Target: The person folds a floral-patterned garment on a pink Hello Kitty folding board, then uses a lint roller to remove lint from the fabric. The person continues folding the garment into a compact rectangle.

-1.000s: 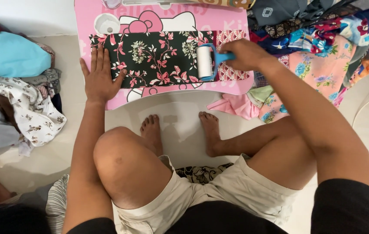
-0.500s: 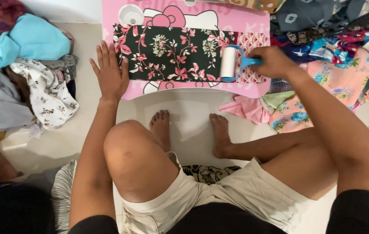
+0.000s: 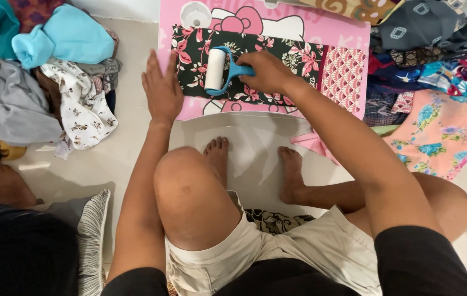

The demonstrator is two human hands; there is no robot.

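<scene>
**Lint roller crosses to the left end of the floral cloth**

Pale, smooth floor tiles carry everything, with a low pink table as the landmark at the top of the view. Well left of the table lies a rumpled heap of clothes: soft turquoise knit, grey cloth and a white piece with a small flower print. Below that heap, a striped cushion sits by the person's hip.

At the table's left edge the left hand lies flat, fingers straight and spread, palm pressing the table edge and the corner of the cloth. A second ago it held the same spot.

Spread flat across the table top is the dark floral cloth, a long rectangle with pink and white blossoms and a red patterned end panel towards the right. On its left part stands the lint roller, a white cylinder in a blue plastic frame. Half a second ago it was near the cloth's right end; it has since travelled leftwards. The right hand is closed around the blue handle, just right of the roller.

Right of the table, bright printed fabrics pile up loosely, among them a pink one with blue flowers.
</scene>
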